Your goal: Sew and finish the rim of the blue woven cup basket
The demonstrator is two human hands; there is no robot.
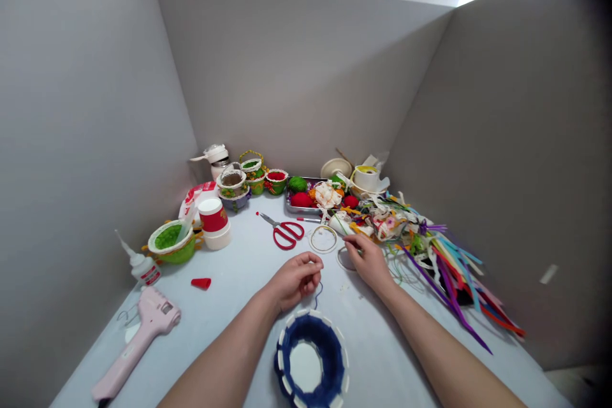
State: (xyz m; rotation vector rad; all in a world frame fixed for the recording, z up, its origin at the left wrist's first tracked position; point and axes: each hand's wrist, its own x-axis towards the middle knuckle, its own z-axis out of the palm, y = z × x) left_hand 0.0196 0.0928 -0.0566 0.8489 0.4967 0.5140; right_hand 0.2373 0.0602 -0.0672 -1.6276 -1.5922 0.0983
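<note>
My left hand [297, 279] is closed, thumb and fingertips pressed together, above the basket's far rim. What it pinches, if anything, is too small to make out. Just below it a short blue yarn tail [319, 295] rises from the rim. The dark blue woven basket [337, 357], with a white-notched rim and a pale round base, stands at the table's near side. To the right, my right hand [367, 260] has its fingertips pinched over a thin hoop [340, 262]; whether they grip it is hidden. A second hoop [312, 241] lies beyond, between the hands.
Red-handled scissors [285, 236] lie ahead. On the left are a pink glue gun [148, 325], a glue bottle [142, 264], a red cone [201, 283] and a green basket [179, 255]. A yarn tray [289, 206] stands behind; colourful strips [444, 274] cover the right. Grey partitions [306, 76] surround the table.
</note>
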